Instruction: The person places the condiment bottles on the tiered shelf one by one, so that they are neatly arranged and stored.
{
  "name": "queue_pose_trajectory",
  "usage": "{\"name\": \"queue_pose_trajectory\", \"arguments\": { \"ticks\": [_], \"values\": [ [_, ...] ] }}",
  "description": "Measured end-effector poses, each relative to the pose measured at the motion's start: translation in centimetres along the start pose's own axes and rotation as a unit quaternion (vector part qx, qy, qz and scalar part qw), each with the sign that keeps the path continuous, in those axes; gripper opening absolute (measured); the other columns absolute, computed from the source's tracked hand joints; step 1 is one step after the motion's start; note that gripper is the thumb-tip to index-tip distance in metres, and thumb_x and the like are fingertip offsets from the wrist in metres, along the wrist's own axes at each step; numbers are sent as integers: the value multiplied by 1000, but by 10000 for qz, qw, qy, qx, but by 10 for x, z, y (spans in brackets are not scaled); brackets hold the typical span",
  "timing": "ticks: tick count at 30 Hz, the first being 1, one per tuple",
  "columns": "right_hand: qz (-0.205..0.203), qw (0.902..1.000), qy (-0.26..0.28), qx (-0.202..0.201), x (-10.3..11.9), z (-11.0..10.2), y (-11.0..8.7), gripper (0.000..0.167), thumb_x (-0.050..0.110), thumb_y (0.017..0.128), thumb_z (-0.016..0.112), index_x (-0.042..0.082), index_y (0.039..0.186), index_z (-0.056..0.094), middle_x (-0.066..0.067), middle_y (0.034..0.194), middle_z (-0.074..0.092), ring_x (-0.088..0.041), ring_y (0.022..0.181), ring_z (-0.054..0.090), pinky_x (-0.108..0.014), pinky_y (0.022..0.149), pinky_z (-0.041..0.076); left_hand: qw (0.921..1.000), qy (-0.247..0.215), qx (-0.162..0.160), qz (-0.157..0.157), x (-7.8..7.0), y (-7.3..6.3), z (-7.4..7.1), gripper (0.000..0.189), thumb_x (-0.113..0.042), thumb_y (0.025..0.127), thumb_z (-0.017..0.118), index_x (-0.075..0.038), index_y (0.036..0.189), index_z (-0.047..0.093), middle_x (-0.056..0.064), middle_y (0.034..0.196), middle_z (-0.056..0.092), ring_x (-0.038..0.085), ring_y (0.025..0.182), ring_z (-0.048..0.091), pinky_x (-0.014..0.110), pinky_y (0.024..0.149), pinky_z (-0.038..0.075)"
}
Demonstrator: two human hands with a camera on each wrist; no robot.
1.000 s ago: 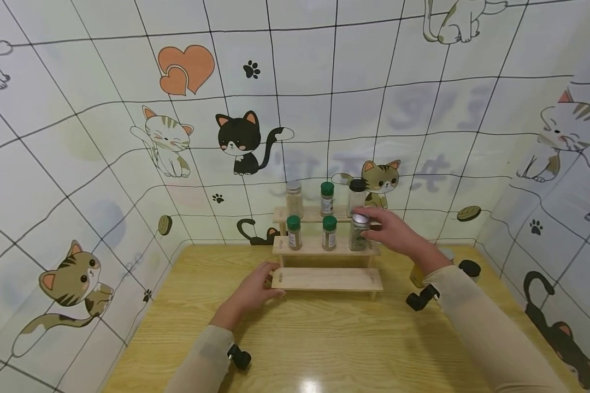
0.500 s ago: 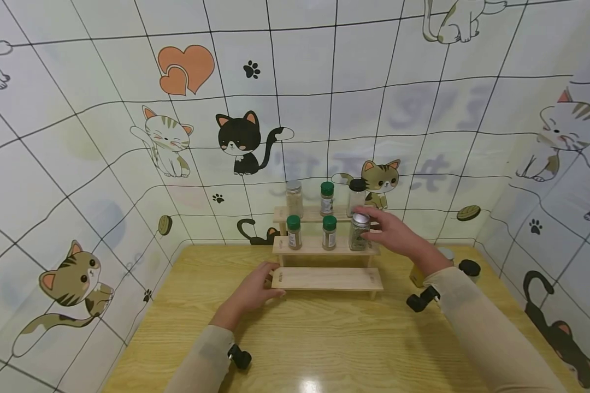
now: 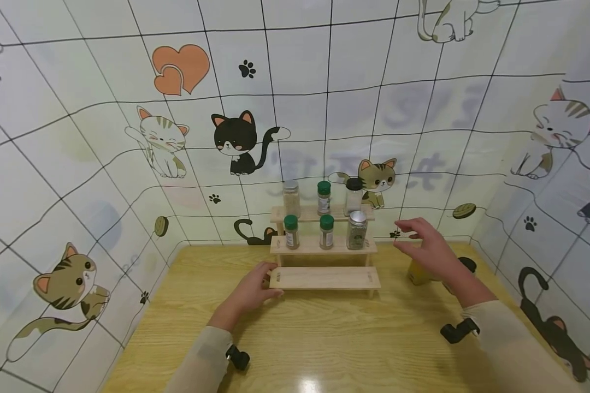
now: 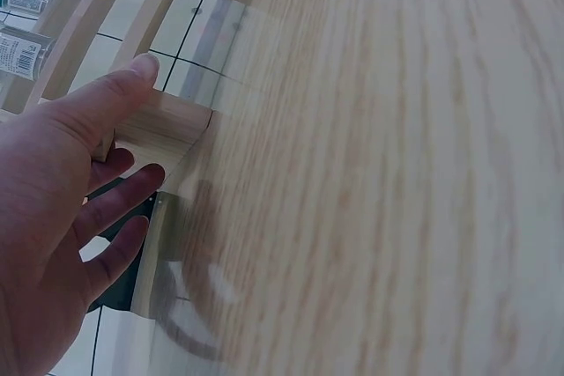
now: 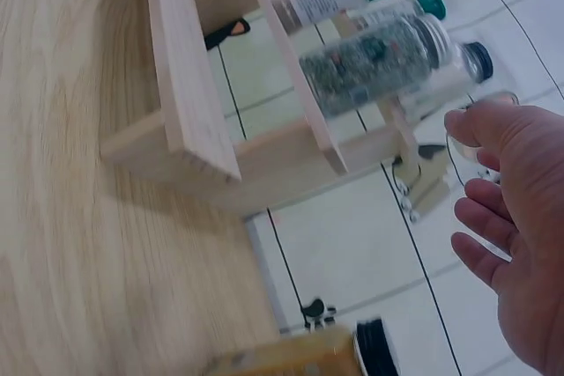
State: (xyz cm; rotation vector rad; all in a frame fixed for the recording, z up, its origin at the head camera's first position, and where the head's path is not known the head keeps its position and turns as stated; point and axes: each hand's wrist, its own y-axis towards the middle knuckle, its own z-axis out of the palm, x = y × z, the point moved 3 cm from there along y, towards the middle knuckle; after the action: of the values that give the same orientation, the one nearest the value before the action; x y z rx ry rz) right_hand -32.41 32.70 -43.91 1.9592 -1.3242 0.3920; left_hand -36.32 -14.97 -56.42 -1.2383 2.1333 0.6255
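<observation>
A pale wooden three-tier rack (image 3: 324,278) stands upright on the yellowish wood-grained counter (image 3: 324,338), its boards stepping up toward the back. A clear, silver-lidded jar of green flakes (image 3: 357,233) stands upright, lid on, at the middle tier's right end.

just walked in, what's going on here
A person's left hand holds the left end of the lowest shelf of a small wooden rack. The right hand is off to the rack's right, holding nothing. Six jars stand on the upper two shelves, three on each; a yellow jar stands on the table.
</observation>
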Motion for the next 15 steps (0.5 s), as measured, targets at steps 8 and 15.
{"name": "queue_pose_trajectory", "arguments": {
  "ticks": [8,15],
  "values": [
    [185,9967,-365,-694,-24,-26,-31,49,13,105,80,2,149,64,-18,137,58,-34,122,54,-41,103,49,10000,20,18,44,0,-1,-2,76,-31,99,88,-9,161,51,6,149,58,27,122,67,50,101,58],
    [229,9882,-661,-1362,-48,-37,-55,44,9,104,80,0,144,65,-24,137,55,-42,122,56,-16,92,37,9999,87,16,60,0,-1,-1,75,-31,99,88,-10,161,51,5,147,58,24,120,66,47,100,58]
  ]
}}
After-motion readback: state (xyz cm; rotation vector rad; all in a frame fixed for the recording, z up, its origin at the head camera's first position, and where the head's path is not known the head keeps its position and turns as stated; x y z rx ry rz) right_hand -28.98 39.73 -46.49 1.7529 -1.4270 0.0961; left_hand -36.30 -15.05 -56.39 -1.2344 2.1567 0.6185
